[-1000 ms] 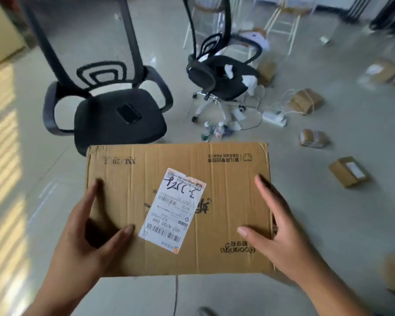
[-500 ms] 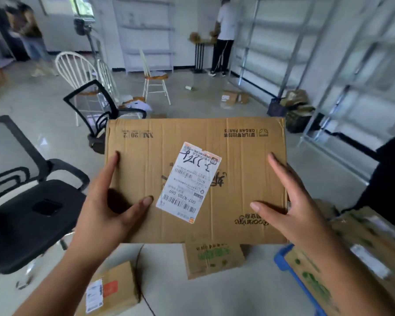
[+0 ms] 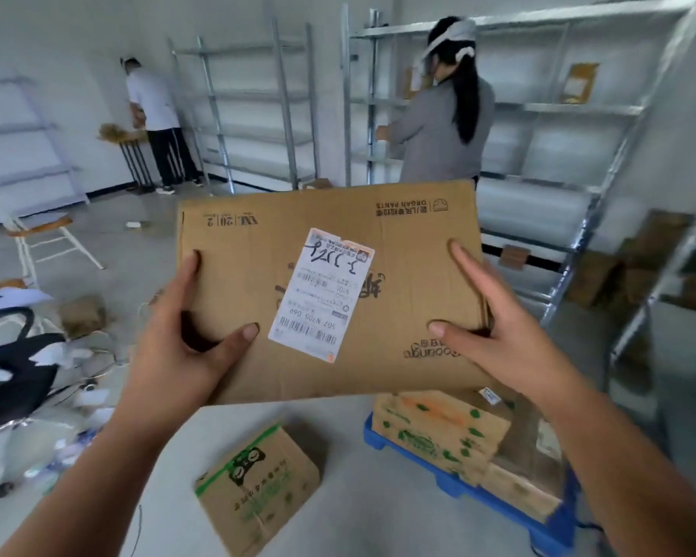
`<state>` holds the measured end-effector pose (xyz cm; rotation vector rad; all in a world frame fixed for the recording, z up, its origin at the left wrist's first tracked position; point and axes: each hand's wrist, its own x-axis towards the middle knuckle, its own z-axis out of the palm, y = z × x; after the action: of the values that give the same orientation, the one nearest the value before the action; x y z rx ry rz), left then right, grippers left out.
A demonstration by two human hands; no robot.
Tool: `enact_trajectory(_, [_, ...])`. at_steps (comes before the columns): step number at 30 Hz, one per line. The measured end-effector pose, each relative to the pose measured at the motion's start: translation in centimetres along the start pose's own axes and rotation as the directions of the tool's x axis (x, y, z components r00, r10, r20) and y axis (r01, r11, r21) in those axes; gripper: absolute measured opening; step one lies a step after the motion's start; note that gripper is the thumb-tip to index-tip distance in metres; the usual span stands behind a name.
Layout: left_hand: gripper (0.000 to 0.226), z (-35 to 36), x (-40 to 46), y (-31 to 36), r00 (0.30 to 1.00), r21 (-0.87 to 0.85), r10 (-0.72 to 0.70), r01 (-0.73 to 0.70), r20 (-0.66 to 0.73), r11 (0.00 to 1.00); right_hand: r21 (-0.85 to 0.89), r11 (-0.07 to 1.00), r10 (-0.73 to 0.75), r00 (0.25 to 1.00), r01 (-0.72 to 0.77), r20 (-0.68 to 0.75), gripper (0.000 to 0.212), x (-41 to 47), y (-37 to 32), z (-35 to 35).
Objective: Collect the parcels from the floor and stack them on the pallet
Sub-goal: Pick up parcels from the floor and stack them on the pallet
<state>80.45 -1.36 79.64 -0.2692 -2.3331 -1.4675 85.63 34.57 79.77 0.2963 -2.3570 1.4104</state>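
Flat carton [image 3: 398,283] clasped by left hand [image 3: 177,351] and right hand [image 3: 511,339] (thumbs on top); pallet [image 3: 479,490] lies below-right, nearer the right hand

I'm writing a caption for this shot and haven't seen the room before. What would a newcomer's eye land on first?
First, the large flat brown cardboard parcel with its white shipping label, held up mid-frame between the left hand and right hand. Below right, the blue plastic pallet already carries green-printed cartons. Behind, a person in a grey top faces the metal shelving.
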Motion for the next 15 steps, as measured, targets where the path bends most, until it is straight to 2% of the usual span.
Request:
enact_trajectory(7, [0.103, 13.5, 4.1, 4.7, 0.978, -0.207, 0.118, -0.081, 0.173, 0.975, -0.121, 0.991, 0.033, 0.985, -0.054, -0.168, 0.091, -1.6, 4.0, -11.9])
enact_trajectory(15, [0.105, 24.9, 7.8, 5.6, 0.921, -0.234, 0.184, -0.106, 0.345, 0.967, -0.217, 0.953, 0.131, 0.935, -0.21, -0.33, 0.09, -4.7, 7.2, -18.2])
